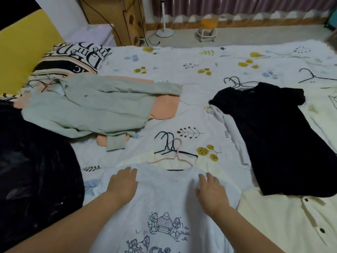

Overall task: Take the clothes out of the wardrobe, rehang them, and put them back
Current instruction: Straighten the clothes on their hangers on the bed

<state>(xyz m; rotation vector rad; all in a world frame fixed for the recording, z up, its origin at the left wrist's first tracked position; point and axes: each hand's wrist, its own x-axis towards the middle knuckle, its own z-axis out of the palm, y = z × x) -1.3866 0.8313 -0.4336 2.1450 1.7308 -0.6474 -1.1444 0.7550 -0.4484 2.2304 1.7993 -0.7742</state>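
A white T-shirt with a cartoon print [160, 207] lies flat on the bed in front of me, a pink hanger [176, 156] in its neck. My left hand [121, 185] rests palm down on its left shoulder, fingers spread. On the right shoulder my right hand [211, 191] lies flat the same way. Two black hangers [166, 145] lie just beyond the collar. Further back to the left, a pale green cardigan [87, 108] covers a peach garment [164, 106]. A black dress [273, 136] on hangers lies to the right.
The bed sheet [182, 70] is white with leaf prints. A cream buttoned shirt [291, 220] lies at the right, a dark garment [32, 170] at the left, and a lone black hanger [313, 77] at far right. A lettered pillow [73, 55] lies beside the yellow headboard [23, 48].
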